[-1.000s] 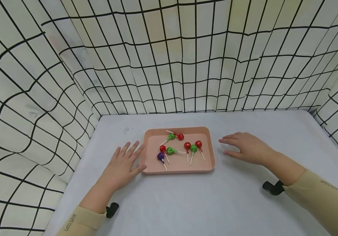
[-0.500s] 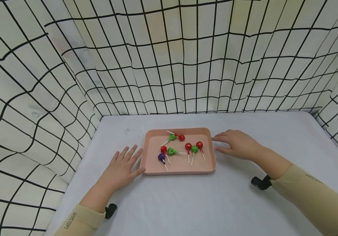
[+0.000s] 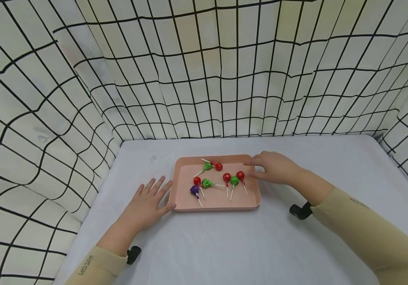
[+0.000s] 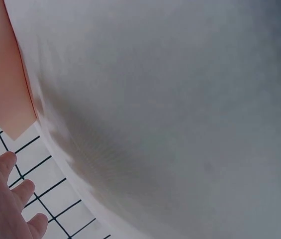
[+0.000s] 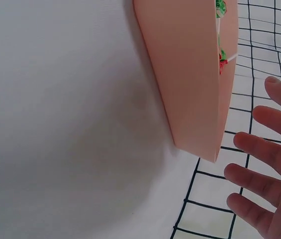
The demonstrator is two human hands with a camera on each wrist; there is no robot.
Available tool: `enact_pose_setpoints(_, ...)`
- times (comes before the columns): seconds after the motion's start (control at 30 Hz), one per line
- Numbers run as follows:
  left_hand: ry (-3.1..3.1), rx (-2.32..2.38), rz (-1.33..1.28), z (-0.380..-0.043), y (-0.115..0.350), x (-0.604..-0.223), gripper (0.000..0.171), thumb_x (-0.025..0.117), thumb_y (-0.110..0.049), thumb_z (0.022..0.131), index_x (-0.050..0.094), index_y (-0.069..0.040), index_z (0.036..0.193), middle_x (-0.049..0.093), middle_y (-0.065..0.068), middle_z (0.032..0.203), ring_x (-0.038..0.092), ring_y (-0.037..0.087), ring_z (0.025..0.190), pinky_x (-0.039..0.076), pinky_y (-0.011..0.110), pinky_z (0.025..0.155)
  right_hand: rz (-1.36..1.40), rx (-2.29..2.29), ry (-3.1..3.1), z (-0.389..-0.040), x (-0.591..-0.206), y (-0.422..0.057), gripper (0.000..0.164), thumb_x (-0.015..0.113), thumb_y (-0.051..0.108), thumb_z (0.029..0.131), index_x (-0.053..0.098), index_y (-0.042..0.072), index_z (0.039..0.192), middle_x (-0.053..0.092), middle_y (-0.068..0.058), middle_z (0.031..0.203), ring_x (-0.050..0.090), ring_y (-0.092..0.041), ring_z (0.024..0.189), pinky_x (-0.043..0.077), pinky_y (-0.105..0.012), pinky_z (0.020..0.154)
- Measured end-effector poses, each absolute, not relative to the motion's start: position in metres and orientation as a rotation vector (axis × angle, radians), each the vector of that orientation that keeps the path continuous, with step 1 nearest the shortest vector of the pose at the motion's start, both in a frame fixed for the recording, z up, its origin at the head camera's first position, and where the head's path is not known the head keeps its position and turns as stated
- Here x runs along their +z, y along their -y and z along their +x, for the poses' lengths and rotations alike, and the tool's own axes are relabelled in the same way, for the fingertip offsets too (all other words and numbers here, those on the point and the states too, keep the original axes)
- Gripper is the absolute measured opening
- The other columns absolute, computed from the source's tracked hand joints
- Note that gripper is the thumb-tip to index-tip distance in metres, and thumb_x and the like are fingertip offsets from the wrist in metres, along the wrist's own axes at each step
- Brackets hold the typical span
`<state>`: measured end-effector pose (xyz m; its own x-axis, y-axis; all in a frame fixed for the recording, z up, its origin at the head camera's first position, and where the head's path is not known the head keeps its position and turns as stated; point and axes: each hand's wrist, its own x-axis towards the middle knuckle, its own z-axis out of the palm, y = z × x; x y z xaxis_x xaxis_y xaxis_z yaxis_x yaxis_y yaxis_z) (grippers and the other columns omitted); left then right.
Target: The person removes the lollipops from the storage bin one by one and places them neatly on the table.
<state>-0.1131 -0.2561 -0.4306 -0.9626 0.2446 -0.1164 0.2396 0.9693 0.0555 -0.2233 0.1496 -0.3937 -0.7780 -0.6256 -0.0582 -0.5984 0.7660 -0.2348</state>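
A pink rectangular tray [image 3: 218, 202] holds several lollipops. At its back, a green lollipop [image 3: 208, 166] and a red lollipop [image 3: 219, 166] lie crossed. Left of its middle are a purple lollipop [image 3: 194, 190], a red one and a green one [image 3: 207, 183]. Two reds, one being the rightmost red lollipop [image 3: 240, 174], flank a green one on the right. My left hand [image 3: 141, 209] is spread beside the tray's left side, thumb at its front corner; touching cannot be told. My right hand [image 3: 276, 168] reaches over the tray's right rim, fingers extended, holding nothing.
A white-covered table [image 3: 221, 245] lies beneath the tray. White walls with a black grid [image 3: 225, 79] rise behind it and on both sides. Black wrist devices, such as the right one [image 3: 300, 211], hang under both sleeves.
My right hand has moved left from beside the tray until its fingers are over the right rim. My left hand, the tray and the lollipops stay nearly where they were.
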Motion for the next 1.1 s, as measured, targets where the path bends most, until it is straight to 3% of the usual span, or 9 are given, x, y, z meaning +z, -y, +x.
enact_pose_setpoints(0.17,-2.998,0.064,0.389,-0.114,0.255,-0.429,0.082,0.047,-0.066,0.095,0.024,-0.022,0.159,0.018,0.010,0.165,0.015,0.039,0.149,0.011,0.062,0.118,-0.998,-0.290,-2.809,-0.231,-0.391,-0.143,0.042,0.067,0.042,0.093,0.067,0.025,0.131,0.067,-0.002,0.123,0.059,-0.024,0.112,0.050,-0.047,0.093)
enact_pose_setpoints(0.43,-2.975,0.070,0.391,-0.117,0.255,-0.430,0.083,0.045,-0.068,0.094,0.021,-0.023,0.160,0.016,0.009,0.165,0.013,0.038,0.150,0.009,0.062,0.118,-1.087,-0.123,-2.738,-0.240,-0.389,-0.130,0.034,0.065,0.037,0.094,0.070,0.027,0.127,0.071,0.004,0.109,0.057,-0.017,0.093,0.050,-0.038,0.081)
enact_pose_setpoints(0.73,-2.974,0.083,0.381,-0.115,0.251,-0.429,0.084,0.049,-0.066,0.094,0.022,-0.020,0.160,0.018,0.011,0.165,0.014,0.038,0.150,0.010,0.061,0.118,-1.211,-0.064,-2.656,-0.256,-0.396,-0.122,0.029,0.065,0.027,0.096,0.072,0.025,0.124,0.072,0.011,0.111,0.058,-0.014,0.094,0.047,-0.039,0.088)
enact_pose_setpoints(1.1,-2.985,0.089,0.399,-0.115,0.249,-0.429,0.086,0.050,-0.068,0.092,0.025,-0.019,0.159,0.020,0.011,0.164,0.017,0.039,0.149,0.012,0.062,0.118,-1.321,0.024,-2.588,-0.267,-0.400,-0.113,0.028,0.075,0.030,0.089,0.076,0.028,0.117,0.073,0.015,0.100,0.055,-0.009,0.085,0.040,-0.030,0.075)
